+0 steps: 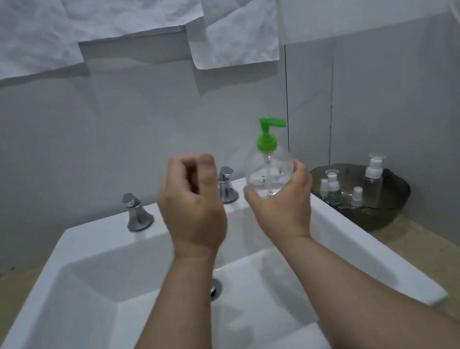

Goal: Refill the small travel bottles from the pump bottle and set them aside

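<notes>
From the head camera, the right hand [284, 205] cups the clear pump bottle [269, 173] upright above the sink [96, 236], the left hand [191, 208] hovers beside it with fingers curled on nothing, and the small travel bottles [332, 184] stand in a dark dish [392, 208] to the right.

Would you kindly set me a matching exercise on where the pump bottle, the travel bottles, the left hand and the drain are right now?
1 pump bottle
2 travel bottles
3 left hand
4 drain

A in the dark dish
B at the bottom of the sink
C gripped by the right hand
D curled, holding nothing

Pairs: 1-C, 2-A, 3-D, 4-B
</notes>
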`<state>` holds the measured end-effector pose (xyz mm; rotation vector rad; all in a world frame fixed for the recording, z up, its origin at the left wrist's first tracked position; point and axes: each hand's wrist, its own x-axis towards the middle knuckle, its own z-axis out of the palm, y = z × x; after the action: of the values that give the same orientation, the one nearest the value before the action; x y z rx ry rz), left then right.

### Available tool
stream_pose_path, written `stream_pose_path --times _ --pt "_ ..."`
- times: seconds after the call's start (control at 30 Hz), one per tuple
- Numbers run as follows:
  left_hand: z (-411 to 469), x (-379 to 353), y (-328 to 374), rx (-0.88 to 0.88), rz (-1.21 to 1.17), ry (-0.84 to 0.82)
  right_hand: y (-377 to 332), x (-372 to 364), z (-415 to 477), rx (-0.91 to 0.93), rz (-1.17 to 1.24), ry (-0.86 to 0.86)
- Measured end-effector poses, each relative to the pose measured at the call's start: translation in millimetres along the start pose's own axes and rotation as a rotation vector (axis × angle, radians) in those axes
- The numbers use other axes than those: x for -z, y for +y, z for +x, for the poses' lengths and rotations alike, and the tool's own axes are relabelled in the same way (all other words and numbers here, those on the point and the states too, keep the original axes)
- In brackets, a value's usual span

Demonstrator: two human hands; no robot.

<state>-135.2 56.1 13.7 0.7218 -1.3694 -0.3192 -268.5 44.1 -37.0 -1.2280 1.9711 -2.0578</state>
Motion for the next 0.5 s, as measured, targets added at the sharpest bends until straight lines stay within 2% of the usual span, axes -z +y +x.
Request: stream_pose_path --times 0.13,0.2,0.3,0.5 --pt "-23.1 -18.1 -13.4 -0.021 0.089 -0.250 8.7 0.0 42.4 -0.193 -0.056 0.095" --pt "-25.2 -20.8 -16.0 -0.007 0.085 -0.252 12.5 -2.2 60.0 -0.229 -0.080 0.057" --pt "-23.7 -20.7 -13.6 -0.002 0.119 -0.187 18.6 -8.6 72.9 -0.185 -0.171 -0.039" --pt "-24.9 -23.2 -17.3 -0.008 0.205 -0.205 38.5 -32.3 75.0 -0.144 -0.258 -0.223"
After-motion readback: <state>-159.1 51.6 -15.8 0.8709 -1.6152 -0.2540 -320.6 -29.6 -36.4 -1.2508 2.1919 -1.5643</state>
